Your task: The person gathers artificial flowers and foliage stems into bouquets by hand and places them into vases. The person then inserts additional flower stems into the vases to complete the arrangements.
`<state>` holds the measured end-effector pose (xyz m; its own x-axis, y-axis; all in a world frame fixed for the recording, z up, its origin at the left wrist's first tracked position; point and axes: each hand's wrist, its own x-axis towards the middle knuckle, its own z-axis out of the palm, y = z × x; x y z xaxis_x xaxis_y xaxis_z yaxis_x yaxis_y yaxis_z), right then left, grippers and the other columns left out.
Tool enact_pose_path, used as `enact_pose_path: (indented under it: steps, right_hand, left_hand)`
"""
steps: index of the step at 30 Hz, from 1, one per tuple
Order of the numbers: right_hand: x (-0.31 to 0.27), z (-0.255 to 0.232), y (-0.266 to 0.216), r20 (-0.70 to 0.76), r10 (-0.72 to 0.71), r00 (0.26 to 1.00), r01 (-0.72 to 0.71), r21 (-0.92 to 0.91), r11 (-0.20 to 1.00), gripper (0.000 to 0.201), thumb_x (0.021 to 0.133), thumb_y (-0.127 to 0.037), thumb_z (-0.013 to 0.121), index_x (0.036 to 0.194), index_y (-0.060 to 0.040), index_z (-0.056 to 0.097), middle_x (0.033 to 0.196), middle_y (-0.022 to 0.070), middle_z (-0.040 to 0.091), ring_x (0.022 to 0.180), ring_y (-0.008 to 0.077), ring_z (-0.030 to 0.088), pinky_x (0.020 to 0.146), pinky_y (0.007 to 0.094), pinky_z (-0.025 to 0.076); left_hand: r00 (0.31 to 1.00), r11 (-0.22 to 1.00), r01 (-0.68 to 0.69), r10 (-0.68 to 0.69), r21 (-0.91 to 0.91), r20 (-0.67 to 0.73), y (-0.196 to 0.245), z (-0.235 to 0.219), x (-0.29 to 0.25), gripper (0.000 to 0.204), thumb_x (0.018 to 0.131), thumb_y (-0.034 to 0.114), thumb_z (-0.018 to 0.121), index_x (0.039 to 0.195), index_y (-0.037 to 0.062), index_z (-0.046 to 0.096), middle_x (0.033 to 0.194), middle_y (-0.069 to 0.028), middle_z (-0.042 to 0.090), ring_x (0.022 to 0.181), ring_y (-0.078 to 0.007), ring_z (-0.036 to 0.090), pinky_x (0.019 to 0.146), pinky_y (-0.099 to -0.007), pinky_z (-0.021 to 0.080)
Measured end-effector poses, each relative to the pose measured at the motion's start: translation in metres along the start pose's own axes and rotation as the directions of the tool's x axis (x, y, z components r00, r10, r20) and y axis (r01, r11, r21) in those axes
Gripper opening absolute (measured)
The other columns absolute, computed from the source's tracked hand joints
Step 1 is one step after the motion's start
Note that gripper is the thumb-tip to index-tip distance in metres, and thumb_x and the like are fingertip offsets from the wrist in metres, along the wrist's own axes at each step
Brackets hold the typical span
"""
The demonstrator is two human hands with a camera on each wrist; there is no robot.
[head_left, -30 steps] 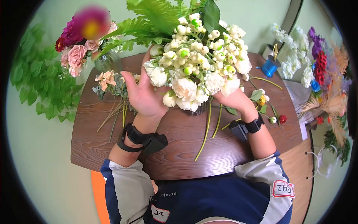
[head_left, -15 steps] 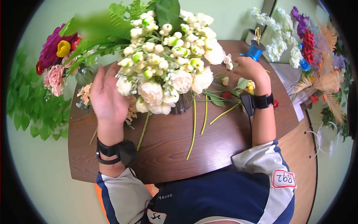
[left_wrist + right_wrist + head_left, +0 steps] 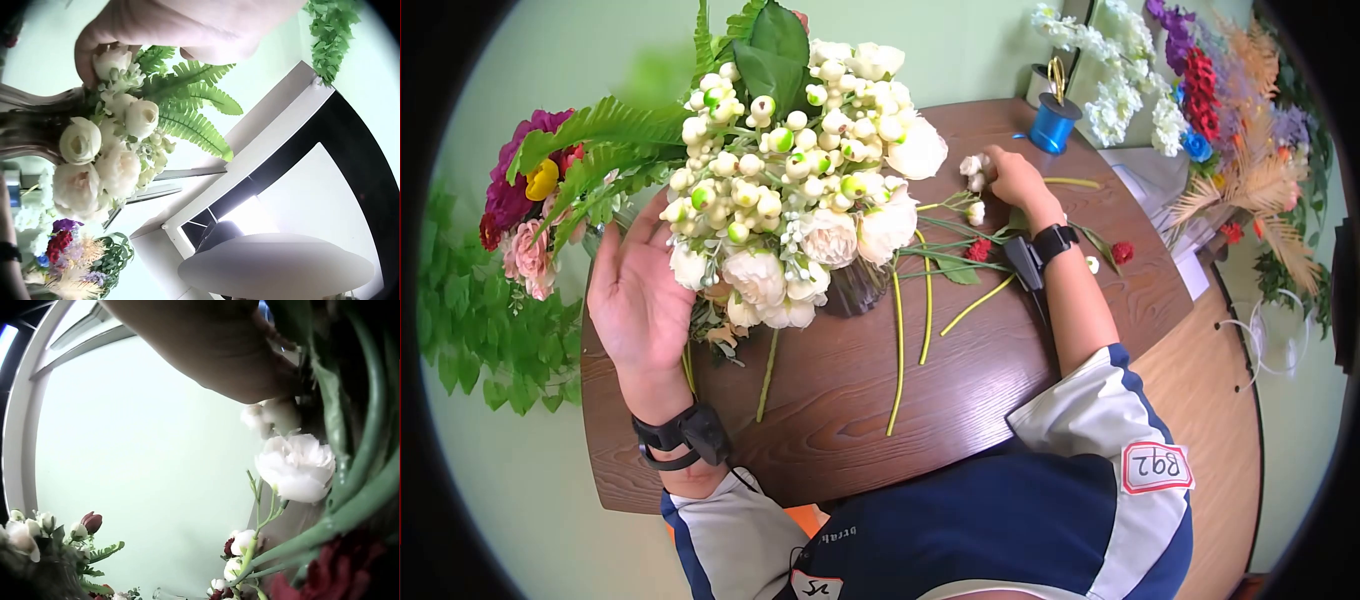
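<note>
A glass vase (image 3: pixel 856 288) on the table holds a large bouquet of cream roses (image 3: pixel 752 277), white-green berries (image 3: pixel 798 165) and fern fronds (image 3: pixel 612 125). My left hand (image 3: pixel 640 300) lies against the bouquet's left side, palm up, fingers reaching behind the blooms. In the left wrist view its fingertips rest beside a pale rose (image 3: pixel 114 60) near the vase neck. To the right, my right hand (image 3: pixel 1022 190) is down at a sprig of small white flowers (image 3: pixel 973 170), fingers bent toward it. The fingertips are hidden, so I cannot tell whether they pinch it.
Loose green stems (image 3: pixel 897 360) lie across the wooden table (image 3: pixel 830 430), with small red flowers (image 3: pixel 1122 253) at right. A blue ribbon spool (image 3: pixel 1055 124) stands at the back right. A pink and purple arrangement (image 3: pixel 528 235) stands left; more flowers (image 3: pixel 1200 80) stand beyond the right edge.
My right hand has left the bouquet's underside and gone right to the small white flowers. My left hand stays at the bouquet's left side. The head view has shifted.
</note>
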<state>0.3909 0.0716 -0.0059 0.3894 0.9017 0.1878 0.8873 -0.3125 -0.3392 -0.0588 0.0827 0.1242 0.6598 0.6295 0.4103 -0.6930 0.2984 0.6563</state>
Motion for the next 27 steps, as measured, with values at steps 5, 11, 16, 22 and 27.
enact_pose_path:
  steps: [5, 11, 16, 22, 27]
  right_hand:
    - [-0.003, -0.021, -0.022, -0.176, -0.175, 0.969, 0.180, 0.015, 0.984, 0.020, 0.069, -0.001, 0.055, 0.086, -0.0069, 0.064, 0.085, 0.0131, 0.061, 0.085, 0.0328, 0.058, 0.071, 0.0406, 0.047]
    - [-0.036, -0.094, -0.080, -0.799, -0.291, 0.527, 0.513, 0.026, 0.858, 0.019, 0.068, 0.003, 0.058, 0.086, -0.0033, 0.062, 0.086, 0.0110, 0.061, 0.076, 0.0297, 0.059, 0.065, 0.0349, 0.046]
    - [-0.108, -0.144, -0.132, -0.857, -0.496, 0.141, 0.703, -0.266, 0.659, 0.021, 0.065, -0.001, 0.065, 0.086, 0.0006, 0.063, 0.083, 0.0119, 0.064, 0.069, 0.0272, 0.060, 0.058, 0.0321, 0.046]
    - [-0.186, -0.155, -0.181, -0.586, -0.789, 0.183, 0.881, -0.258, 0.396, 0.032, 0.059, -0.014, 0.065, 0.090, -0.0073, 0.069, 0.074, 0.0040, 0.060, 0.053, 0.0140, 0.050, 0.043, 0.0241, 0.037]
    - [-0.199, -0.122, -0.211, -0.585, -0.794, 0.164, 0.972, -0.042, 0.232, 0.032, 0.067, -0.014, 0.070, 0.097, -0.0027, 0.065, 0.068, -0.0004, 0.047, 0.055, 0.0082, 0.054, 0.043, 0.0197, 0.040]
  left_hand:
    - [0.967, 0.987, -0.112, 0.134, 0.111, -0.216, -0.001, 0.008, -0.001, 0.053, 0.096, 0.032, 0.029, 0.126, -0.0113, 0.032, 0.123, -0.0242, 0.045, 0.115, -0.0304, 0.044, 0.097, -0.0397, 0.036]
    - [0.775, 0.757, -0.307, 0.551, 0.577, -0.311, -0.001, 0.016, -0.003, 0.042, 0.094, 0.031, 0.035, 0.110, -0.0062, 0.046, 0.095, -0.0156, 0.056, 0.090, -0.0222, 0.053, 0.080, -0.0315, 0.039]
    - [0.658, 0.338, -0.567, 0.734, 0.751, 0.167, -0.013, 0.032, -0.019, 0.029, 0.086, 0.022, 0.046, 0.102, -0.0018, 0.050, 0.078, -0.0105, 0.053, 0.069, -0.0170, 0.050, 0.067, -0.0296, 0.040]
    - [0.924, 0.015, -0.272, -0.276, 0.962, 0.266, -0.041, 0.096, -0.035, 0.035, 0.071, 0.018, 0.063, 0.102, 0.0028, 0.055, 0.075, -0.0120, 0.058, 0.061, -0.0272, 0.059, 0.057, -0.0358, 0.048]
    - [0.946, 0.513, -0.172, -0.153, 0.841, 0.287, -0.083, 0.064, -0.044, 0.036, 0.073, 0.021, 0.063, 0.103, 0.0029, 0.054, 0.078, -0.0124, 0.058, 0.068, -0.0299, 0.059, 0.059, -0.0355, 0.048]
